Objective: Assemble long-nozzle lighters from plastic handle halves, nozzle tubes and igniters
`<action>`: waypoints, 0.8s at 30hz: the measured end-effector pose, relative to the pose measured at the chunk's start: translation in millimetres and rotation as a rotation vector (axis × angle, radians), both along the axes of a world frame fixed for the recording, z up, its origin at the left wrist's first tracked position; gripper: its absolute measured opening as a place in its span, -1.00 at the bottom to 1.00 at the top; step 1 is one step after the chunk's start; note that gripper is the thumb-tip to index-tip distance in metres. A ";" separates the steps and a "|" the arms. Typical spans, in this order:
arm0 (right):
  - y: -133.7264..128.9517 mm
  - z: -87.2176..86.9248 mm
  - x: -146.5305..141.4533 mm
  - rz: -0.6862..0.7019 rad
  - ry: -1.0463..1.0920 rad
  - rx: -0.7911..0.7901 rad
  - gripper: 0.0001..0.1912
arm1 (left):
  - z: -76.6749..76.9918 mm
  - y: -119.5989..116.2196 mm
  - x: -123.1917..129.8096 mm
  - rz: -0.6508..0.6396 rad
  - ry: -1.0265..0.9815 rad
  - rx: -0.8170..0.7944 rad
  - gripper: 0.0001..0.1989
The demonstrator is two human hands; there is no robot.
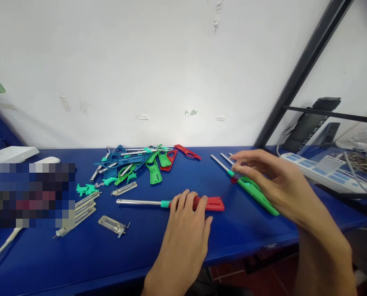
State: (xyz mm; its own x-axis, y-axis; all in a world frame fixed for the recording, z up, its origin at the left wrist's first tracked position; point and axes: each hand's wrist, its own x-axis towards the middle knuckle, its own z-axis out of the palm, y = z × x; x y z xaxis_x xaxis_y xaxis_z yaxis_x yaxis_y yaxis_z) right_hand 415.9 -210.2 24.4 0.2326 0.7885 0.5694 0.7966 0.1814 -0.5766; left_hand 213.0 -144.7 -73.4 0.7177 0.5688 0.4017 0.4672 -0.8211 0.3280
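A red gas lighter point(214, 203) with a long metal tube lies flat on the blue table point(134, 255). Over its handle my left hand point(188, 222) is laid, fingers curled across it and pressing it to the surface. Raised to the right, my right hand point(265, 176) pinches a small screwdriver point(235, 177) with a clear and red handle. Its thin shaft slants down toward the end of the red handle, apart from it as far as I can see. Behind that hand lies a green lighter point(257, 195), partly hidden, with more metal tubes alongside.
Blue, green and red lighter shells point(134, 160) are heaped at the back. Left of centre lie clear fuel tanks point(112, 225) and teal triggers point(86, 189). A white power strip point(321, 168) and a black metal frame point(294, 74) stand right. Something pixelated covers the left.
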 end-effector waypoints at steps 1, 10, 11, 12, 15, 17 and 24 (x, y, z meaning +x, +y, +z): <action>1.4 0.0 0.5 -0.015 -0.027 0.004 -0.81 | 0.0 0.0 0.1 0.000 0.000 -0.003 -0.63; 0.4 -0.7 -3.5 0.076 -0.044 -0.016 -0.71 | 0.4 0.6 -1.4 -0.002 0.003 -0.011 -0.64; 0.5 -1.0 -4.2 0.066 -0.009 -0.022 -0.73 | 0.1 0.6 -1.3 -0.002 0.000 -0.007 -0.63; 1.3 -1.2 -4.7 0.043 0.017 -0.017 -0.76 | -0.2 0.6 -1.1 -0.002 -0.004 -0.002 -0.63; 6.0 -1.9 -5.3 -0.025 0.054 0.006 -0.79 | -1.2 0.5 -0.2 0.004 -0.010 0.011 -0.64; 8.3 -1.8 -5.7 -0.046 0.076 0.023 -0.75 | -1.2 0.3 0.0 0.010 -0.006 0.016 -0.64; -0.2 2.2 -9.0 -0.027 -0.019 -0.049 -0.76 | 1.7 0.1 -0.3 0.008 0.019 -0.002 -0.63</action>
State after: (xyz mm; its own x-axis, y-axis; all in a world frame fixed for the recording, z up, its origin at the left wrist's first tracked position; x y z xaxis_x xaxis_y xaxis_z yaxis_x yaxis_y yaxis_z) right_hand 406.8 -210.5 26.5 0.2435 0.8092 0.5346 0.8119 0.1314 -0.5688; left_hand 212.7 -144.6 -71.8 0.7202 0.5756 0.3873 0.4801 -0.8165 0.3207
